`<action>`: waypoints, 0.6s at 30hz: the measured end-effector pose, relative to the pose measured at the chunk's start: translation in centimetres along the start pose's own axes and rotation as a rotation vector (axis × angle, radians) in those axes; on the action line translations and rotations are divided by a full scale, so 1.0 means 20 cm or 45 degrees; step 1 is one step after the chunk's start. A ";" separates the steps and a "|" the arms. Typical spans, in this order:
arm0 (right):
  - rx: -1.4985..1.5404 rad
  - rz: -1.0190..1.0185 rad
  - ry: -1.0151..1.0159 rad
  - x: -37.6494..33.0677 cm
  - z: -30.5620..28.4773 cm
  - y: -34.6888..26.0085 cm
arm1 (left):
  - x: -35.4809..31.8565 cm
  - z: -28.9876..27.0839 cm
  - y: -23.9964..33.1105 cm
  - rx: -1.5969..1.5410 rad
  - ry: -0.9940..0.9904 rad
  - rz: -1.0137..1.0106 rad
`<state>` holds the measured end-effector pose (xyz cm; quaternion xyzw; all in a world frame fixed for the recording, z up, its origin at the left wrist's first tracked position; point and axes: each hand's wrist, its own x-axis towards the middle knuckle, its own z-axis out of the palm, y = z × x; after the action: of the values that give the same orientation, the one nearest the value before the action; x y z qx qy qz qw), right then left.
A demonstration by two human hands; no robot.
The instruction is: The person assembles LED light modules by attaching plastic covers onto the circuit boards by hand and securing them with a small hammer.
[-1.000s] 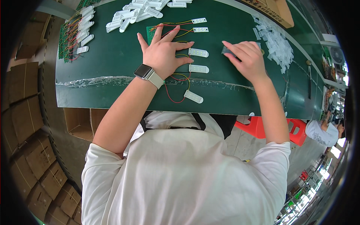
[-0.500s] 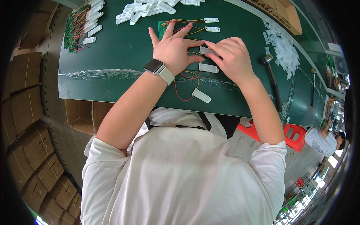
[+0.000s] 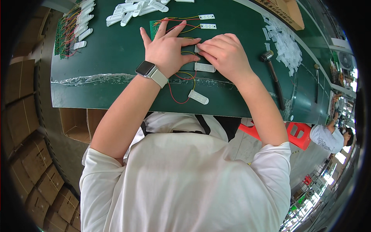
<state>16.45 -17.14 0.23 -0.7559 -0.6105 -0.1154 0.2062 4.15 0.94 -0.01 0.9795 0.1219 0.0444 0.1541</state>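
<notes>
My right hand (image 3: 228, 58) pinches a small white casing (image 3: 197, 49), and its fingers hide most of that piece. My left hand (image 3: 164, 54), with a watch at the wrist, lies over a green circuit board (image 3: 154, 29), fingers spread. Its index finger and thumb point at the casing's left end, one above and one below; whether they touch it cannot be made out. Red and yellow wires run from the board to two small white LED boards (image 3: 208, 26) at the far side. Nearer to me lie a wired white casing (image 3: 205, 67) and another, tilted casing (image 3: 198, 97).
A hammer (image 3: 275, 77) lies right of my right arm, beside a pile of clear plastic pieces (image 3: 284, 46). White casings (image 3: 133, 11) are heaped at the back. Wired boards with casings (image 3: 71, 33) stand far left. A cardboard box (image 3: 282, 13) sits back right.
The whole view has shifted, so the scene sits further left. My right fingers have closed further over the white casing and cover more of it. My left hand keeps its spread pose.
</notes>
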 end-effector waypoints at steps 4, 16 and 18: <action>-0.059 0.015 -0.040 0.00 -0.02 0.00 | 0.01 0.00 0.02 0.009 -0.022 -0.007; -0.310 1.298 -0.041 -0.70 -0.54 0.18 | 0.01 -0.06 0.03 0.006 -0.102 -0.030; -0.247 1.456 -0.213 -0.82 -0.58 0.19 | 0.01 -0.06 0.02 0.014 -0.122 -0.028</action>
<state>17.29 -37.42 2.86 -0.9873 -0.1063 0.0189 0.1165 4.26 0.88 1.21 0.9799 0.1253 -0.0051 0.1549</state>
